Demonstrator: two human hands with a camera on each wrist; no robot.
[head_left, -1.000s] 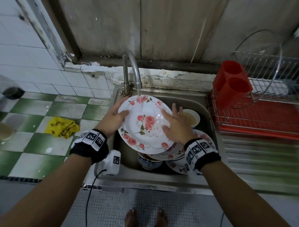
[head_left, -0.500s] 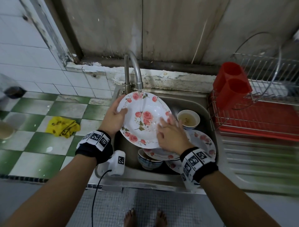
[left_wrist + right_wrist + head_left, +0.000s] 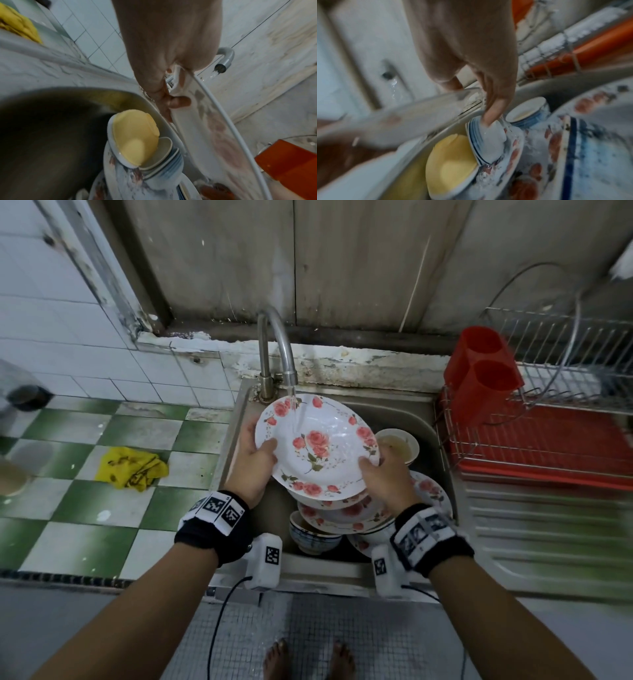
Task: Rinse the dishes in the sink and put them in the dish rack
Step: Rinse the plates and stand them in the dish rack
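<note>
We grip one rose plate [image 3: 317, 448], left hand [image 3: 251, 462] and right hand [image 3: 383, 477] pinching opposite rims; earlier the right palm lay flat.

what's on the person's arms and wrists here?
Bare forearms, no sleeves. Each wrist wears a black band with white panels of square black-and-white coded markers: left wristband, right wristband. A white camera box with its own marker hangs under each, trailing a black cable.

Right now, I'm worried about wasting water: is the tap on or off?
On. A stream runs from the tap onto the plate, which the left hand and right hand hold under it.
</note>
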